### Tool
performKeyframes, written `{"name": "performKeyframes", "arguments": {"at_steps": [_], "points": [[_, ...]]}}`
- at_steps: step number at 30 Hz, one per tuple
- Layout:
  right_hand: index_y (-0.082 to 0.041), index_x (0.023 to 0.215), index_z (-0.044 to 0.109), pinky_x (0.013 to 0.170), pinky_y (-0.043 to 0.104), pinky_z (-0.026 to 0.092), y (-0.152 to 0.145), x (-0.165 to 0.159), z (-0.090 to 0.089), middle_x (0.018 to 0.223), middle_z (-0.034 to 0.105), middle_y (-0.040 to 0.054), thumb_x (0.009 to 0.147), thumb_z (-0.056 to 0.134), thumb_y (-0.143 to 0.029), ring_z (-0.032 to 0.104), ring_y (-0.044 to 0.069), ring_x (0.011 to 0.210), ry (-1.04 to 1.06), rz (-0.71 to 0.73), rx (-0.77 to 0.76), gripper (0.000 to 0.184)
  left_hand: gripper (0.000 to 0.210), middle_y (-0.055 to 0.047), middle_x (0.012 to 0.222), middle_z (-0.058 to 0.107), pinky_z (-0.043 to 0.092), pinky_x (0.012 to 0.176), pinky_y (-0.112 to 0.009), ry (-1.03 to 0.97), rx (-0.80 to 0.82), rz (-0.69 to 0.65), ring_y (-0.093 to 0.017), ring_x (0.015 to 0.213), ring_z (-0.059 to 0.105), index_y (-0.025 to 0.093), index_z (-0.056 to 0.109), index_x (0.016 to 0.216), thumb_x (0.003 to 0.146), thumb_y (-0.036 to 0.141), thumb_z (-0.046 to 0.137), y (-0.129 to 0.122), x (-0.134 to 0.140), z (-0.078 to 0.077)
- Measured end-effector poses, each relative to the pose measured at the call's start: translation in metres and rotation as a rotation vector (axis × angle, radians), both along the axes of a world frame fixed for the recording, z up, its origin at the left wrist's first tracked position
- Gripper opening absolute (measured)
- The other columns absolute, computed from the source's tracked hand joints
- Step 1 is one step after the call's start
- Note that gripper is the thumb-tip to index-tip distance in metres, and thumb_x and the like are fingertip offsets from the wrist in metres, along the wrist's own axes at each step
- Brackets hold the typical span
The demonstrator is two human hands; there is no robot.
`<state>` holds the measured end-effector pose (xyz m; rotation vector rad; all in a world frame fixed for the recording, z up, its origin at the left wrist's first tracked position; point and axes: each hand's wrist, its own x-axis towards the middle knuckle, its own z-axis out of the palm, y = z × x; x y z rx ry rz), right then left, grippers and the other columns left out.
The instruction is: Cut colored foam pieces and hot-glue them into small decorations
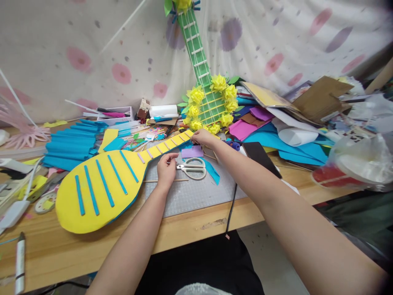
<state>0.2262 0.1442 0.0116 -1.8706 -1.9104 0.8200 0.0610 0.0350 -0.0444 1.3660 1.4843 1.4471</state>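
A yellow paper lute-shaped instrument (101, 192) with a blue edge lies slantwise on the table. Blue strips run across its body, and small pale purple strips cross its neck (166, 145). At the far end of the neck is my right hand (202, 137), its fingers pinched at the edge; what they hold is too small to make out. My left hand (166, 170) is curled beside the neck, fingertips together, and anything inside is hidden. Just right of it, scissors (195, 169) with pale handles lie on a grey cutting mat (196, 196). A purple paper piece (192, 152) lies behind them.
A green paper guitar (199, 61) with yellow flowers leans against the curtain. Blue crepe paper (72, 143) is at left, stacked coloured sheets (254, 123) at right. A black flat object (260, 157), a red-and-clear tub (340, 176) and a marker (20, 262) also lie about.
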Motion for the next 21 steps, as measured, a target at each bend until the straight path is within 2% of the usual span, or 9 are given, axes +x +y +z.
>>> {"name": "performKeyframes", "arguments": {"at_steps": [5, 10, 13, 17, 19, 21], "points": [[-0.011, 0.068, 0.069, 0.053, 0.019, 0.038, 0.003, -0.001, 0.006, 0.064, 0.064, 0.0039, 0.066, 0.053, -0.018, 0.05, 0.01, 0.057, -0.018, 0.012, 0.007, 0.018, 0.024, -0.003, 0.081, 0.065, 0.046, 0.063, -0.024, 0.004, 0.001, 0.002, -0.011, 0.066, 0.056, 0.018, 0.067, 0.08, 0.07, 0.013, 0.047, 0.001, 0.0, 0.0], [-0.011, 0.07, 0.067, 0.047, 0.019, 0.032, 0.001, -0.001, 0.007, 0.062, 0.061, 0.0025, 0.067, 0.051, -0.019, 0.043, 0.007, 0.05, 0.086, 0.019, -0.001, 0.019, 0.023, -0.003, 0.08, 0.065, 0.046, 0.063, -0.025, 0.013, 0.001, 0.003, -0.012, 0.065, 0.056, 0.018, 0.067, 0.081, 0.071, 0.014, 0.046, 0.001, 0.0, 0.0], [-0.012, 0.072, 0.065, 0.045, 0.019, 0.03, -0.01, 0.003, 0.01, 0.059, 0.057, -0.0002, 0.069, 0.051, -0.023, 0.039, 0.005, 0.048, 0.206, 0.194, -0.042, 0.019, 0.023, -0.005, 0.086, 0.063, 0.046, 0.067, -0.027, 0.093, 0.093, 0.042, -0.013, 0.07, 0.056, 0.017, 0.065, 0.086, 0.074, 0.015, 0.046, -0.003, -0.001, 0.004], [-0.013, 0.072, 0.064, 0.044, 0.019, 0.028, -0.031, 0.007, 0.016, 0.058, 0.054, -0.0025, 0.068, 0.054, -0.028, 0.039, 0.005, 0.048, 0.245, 0.571, -0.253, 0.018, 0.023, -0.009, 0.1, 0.059, 0.041, 0.088, -0.035, 0.391, 0.324, 0.138, -0.02, 0.096, 0.053, 0.017, 0.061, 0.098, 0.078, 0.02, 0.049, -0.01, 0.0, 0.014], [-0.013, 0.073, 0.063, 0.044, 0.019, 0.027, -0.039, 0.006, 0.018, 0.057, 0.052, -0.0037, 0.067, 0.055, -0.028, 0.039, 0.005, 0.048, 0.234, 0.699, -0.328, 0.018, 0.026, -0.01, 0.104, 0.059, 0.037, 0.093, -0.037, 0.512, 0.364, 0.086, -0.022, 0.104, 0.05, 0.017, 0.06, 0.101, 0.078, 0.024, 0.052, -0.013, 0.001, 0.018], [-0.014, 0.074, 0.063, 0.045, 0.019, 0.027, -0.044, 0.004, 0.018, 0.057, 0.051, -0.0046, 0.067, 0.056, -0.028, 0.039, 0.005, 0.05, 0.231, 0.769, -0.359, 0.018, 0.026, -0.009, 0.102, 0.061, 0.038, 0.09, -0.036, 0.58, 0.327, -0.052, -0.022, 0.1, 0.052, 0.017, 0.061, 0.101, 0.078, 0.025, 0.051, -0.015, 0.002, 0.019]]}}
